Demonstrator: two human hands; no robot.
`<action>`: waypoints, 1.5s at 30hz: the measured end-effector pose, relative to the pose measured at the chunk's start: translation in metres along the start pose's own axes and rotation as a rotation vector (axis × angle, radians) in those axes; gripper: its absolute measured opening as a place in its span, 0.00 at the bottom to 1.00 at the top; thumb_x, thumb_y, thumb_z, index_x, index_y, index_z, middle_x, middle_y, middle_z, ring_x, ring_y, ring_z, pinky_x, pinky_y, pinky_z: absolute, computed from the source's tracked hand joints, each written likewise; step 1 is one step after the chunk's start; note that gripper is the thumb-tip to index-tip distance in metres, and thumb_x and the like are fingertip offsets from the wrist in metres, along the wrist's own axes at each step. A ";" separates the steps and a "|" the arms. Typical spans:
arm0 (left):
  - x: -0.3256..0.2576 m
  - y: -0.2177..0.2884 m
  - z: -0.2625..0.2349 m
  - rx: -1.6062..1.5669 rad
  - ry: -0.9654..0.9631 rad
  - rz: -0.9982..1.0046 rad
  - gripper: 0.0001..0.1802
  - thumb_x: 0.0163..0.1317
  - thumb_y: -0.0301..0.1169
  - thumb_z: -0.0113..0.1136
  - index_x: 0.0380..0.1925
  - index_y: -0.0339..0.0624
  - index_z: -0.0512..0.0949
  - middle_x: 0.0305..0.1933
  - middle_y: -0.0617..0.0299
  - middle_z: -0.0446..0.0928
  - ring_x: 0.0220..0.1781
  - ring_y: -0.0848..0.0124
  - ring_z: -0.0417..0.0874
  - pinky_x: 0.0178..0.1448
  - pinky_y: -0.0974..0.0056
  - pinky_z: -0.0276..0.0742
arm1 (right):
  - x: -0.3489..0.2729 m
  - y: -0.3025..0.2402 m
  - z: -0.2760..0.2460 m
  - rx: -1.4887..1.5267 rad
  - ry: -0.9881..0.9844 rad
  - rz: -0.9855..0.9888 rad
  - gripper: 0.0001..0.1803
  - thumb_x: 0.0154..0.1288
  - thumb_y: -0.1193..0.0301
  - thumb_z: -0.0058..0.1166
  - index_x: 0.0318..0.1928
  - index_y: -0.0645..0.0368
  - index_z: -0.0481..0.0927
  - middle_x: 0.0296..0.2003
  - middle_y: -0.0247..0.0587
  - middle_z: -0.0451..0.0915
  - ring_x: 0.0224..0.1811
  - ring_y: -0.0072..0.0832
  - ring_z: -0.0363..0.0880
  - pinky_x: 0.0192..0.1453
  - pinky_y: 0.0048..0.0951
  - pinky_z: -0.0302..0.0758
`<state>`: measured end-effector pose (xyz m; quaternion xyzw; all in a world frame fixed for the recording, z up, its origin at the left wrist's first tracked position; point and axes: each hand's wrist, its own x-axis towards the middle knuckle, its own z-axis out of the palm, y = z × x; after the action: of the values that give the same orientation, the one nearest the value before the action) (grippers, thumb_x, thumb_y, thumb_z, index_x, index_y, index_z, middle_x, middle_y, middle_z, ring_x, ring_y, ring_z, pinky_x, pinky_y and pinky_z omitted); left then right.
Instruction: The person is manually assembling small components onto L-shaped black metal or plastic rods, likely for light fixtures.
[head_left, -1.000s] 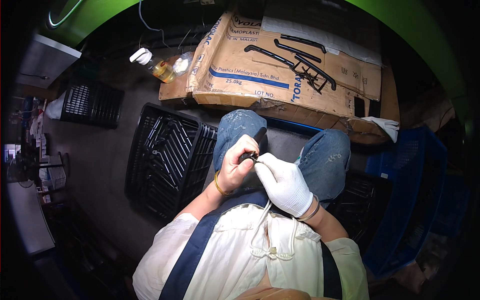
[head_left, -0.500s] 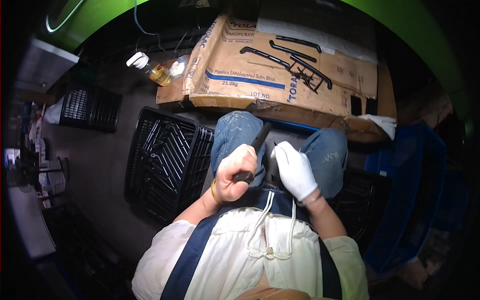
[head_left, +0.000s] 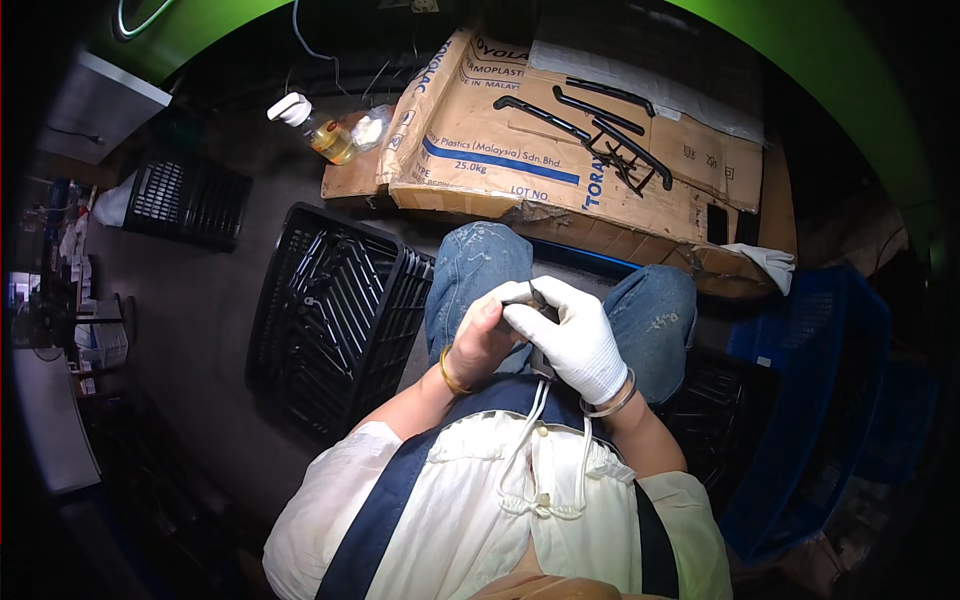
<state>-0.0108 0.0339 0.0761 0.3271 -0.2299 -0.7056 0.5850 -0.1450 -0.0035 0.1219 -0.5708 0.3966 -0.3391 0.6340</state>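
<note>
My bare left hand (head_left: 482,338), a yellow bangle at its wrist, is closed around a black plastic bar that the hands mostly hide. My right hand (head_left: 580,338) wears a white glove and meets the left above my lap, its thumb and fingers curled together. A short dark tip (head_left: 537,296) pokes out between the gloved fingers; whether it belongs to the bar or to a separate tool, I cannot tell. Ahead, several black bent bars (head_left: 600,112) and a cluster of thin black pieces (head_left: 622,168) lie on a flattened cardboard sheet (head_left: 480,180).
At my left stands a black crate (head_left: 335,325) filled with similar bars. Farther left is another black crate (head_left: 188,203). A pump bottle (head_left: 325,135) of yellow liquid stands beside the cardboard. A white glove (head_left: 765,265) hangs at its right edge. Blue crates (head_left: 810,400) stand at the right.
My hands have come together; the gloved right hand now overlaps the left fingers. The bar, which stuck out above and below my left fist, is now mostly hidden.
</note>
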 end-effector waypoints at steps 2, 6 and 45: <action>0.005 -0.008 -0.022 0.106 -0.115 0.052 0.26 0.70 0.54 0.47 0.43 0.38 0.72 0.35 0.65 0.71 0.36 0.78 0.69 0.43 0.70 0.67 | 0.004 0.001 -0.004 0.004 -0.010 0.016 0.10 0.65 0.68 0.61 0.40 0.63 0.82 0.31 0.34 0.80 0.34 0.16 0.76 0.40 0.21 0.74; 0.005 -0.013 -0.029 0.251 -0.198 0.114 0.25 0.74 0.56 0.38 0.35 0.44 0.67 0.34 0.66 0.69 0.33 0.79 0.68 0.38 0.74 0.65 | 0.010 0.004 -0.008 -0.073 -0.069 0.120 0.11 0.65 0.67 0.62 0.32 0.61 0.78 0.27 0.28 0.75 0.31 0.11 0.69 0.36 0.18 0.70; 0.045 -0.002 -0.034 0.155 -0.071 0.013 0.21 0.74 0.40 0.49 0.57 0.36 0.67 0.33 0.64 0.75 0.34 0.75 0.81 0.45 0.67 0.79 | -0.023 0.058 -0.012 -0.285 0.125 0.173 0.09 0.66 0.72 0.57 0.42 0.66 0.80 0.28 0.37 0.80 0.28 0.19 0.74 0.34 0.26 0.72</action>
<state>0.0084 -0.0080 0.0432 0.3447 -0.3067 -0.6931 0.5538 -0.1677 0.0183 0.0670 -0.5965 0.5268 -0.2586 0.5476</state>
